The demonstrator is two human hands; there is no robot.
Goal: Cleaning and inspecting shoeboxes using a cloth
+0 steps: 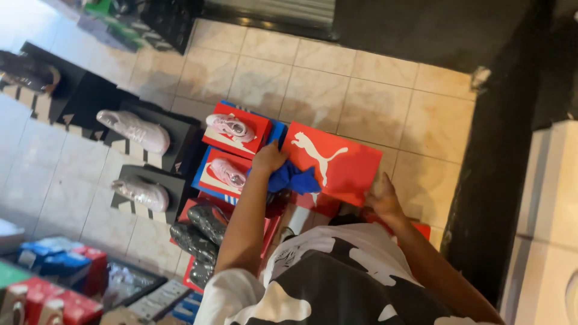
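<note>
We observe a person leaning over a stack of shoe boxes on a pale tiled floor (337,90). The left hand (269,157) is closed on a crumpled blue cloth (293,179), which lies pressed against the near left edge of a flat red cardboard shoe-box lid with a white animal emblem (343,168). The right hand (383,195) rests against the lid's near right edge; its fingers appear curled at that edge, but we cannot tell whether they clasp it or merely steady it.

The lid sits uppermost on the stack, directly before the person's torso, tilted slightly in view. Just beside it to the left stand two red-and-blue boxes, each bearing a pale pink sneaker (230,126). Further left, white sneakers (135,130) sit on black boxes, and dark shoes (208,219) lie below.

In our judgement, wiping is done soundly when the bracing hand holds the lid firm at its edge so it does not slide on the stack, and the cloth is drawn flat across the surface rather than bunched.

Pose: the left forearm extends straight forward, wrist bent down onto the cloth. The right arm reaches forward at the side, elbow low, palm turned toward the lid.
</note>
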